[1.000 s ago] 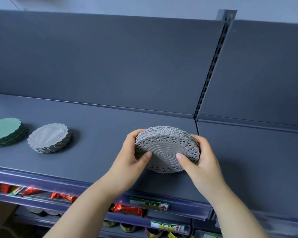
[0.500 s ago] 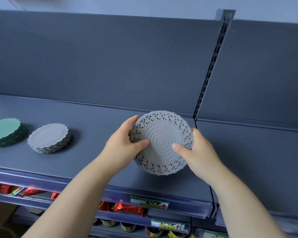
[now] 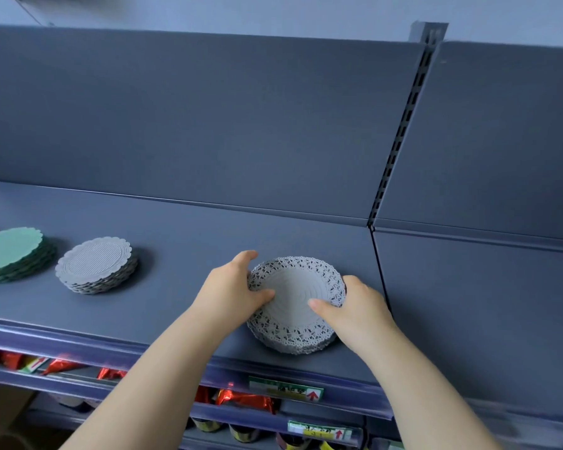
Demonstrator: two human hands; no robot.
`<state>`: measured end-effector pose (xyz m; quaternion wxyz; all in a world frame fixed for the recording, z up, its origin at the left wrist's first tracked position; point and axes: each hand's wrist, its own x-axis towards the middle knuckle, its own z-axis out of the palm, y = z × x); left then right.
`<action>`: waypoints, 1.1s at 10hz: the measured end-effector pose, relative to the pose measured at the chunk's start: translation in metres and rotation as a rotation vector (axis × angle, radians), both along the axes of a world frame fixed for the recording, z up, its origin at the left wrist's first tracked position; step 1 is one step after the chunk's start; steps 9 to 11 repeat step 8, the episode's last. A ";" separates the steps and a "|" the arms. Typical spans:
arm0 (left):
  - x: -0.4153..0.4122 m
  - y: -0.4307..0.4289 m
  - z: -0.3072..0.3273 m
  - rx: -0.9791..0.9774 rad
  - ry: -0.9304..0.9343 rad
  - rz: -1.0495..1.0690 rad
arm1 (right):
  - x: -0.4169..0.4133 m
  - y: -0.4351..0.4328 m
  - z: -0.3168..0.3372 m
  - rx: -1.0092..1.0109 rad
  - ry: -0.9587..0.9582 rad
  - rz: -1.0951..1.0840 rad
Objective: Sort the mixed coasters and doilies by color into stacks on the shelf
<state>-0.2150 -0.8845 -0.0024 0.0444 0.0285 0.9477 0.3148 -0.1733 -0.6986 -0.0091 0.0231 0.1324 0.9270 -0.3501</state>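
Here, both hands hold a stack of grey lace doilies (image 3: 293,303) at the front of the dark blue-grey shelf (image 3: 182,241), just left of the seam where two shelf boards meet. The left hand (image 3: 231,287) grips the stack at its nine o'clock edge, with the thumb laid on the top doily's ribbed centre and the fingers curled round the rim behind. The right hand (image 3: 355,306) takes it at about four o'clock, thumb pressed flat on top and fingers wrapped under the far side, mostly hidden. The stack's six o'clock edge sits down near the shelf's front lip; whether it lies fully flat cannot be told.

Well apart, at nine o'clock from the doilies, lies a stack of grey scalloped coasters (image 3: 96,264), and just beyond that a stack of green scalloped coasters (image 3: 10,251) at the picture's edge. At one o'clock a slotted upright (image 3: 400,134) rises between the back panels. Below, at six o'clock, price labels (image 3: 285,388) front lower shelves holding red foil packets (image 3: 244,399).
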 end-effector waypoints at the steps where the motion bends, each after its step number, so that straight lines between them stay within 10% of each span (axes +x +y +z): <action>1: -0.002 -0.004 -0.002 -0.063 0.036 -0.026 | 0.004 0.001 -0.004 0.014 0.080 -0.022; 4: 0.017 0.000 -0.013 -0.229 0.551 -0.270 | 0.018 0.008 -0.007 0.346 0.382 0.081; 11: 0.048 -0.035 -0.021 -0.110 0.575 -0.460 | 0.065 0.005 -0.022 0.277 0.613 0.100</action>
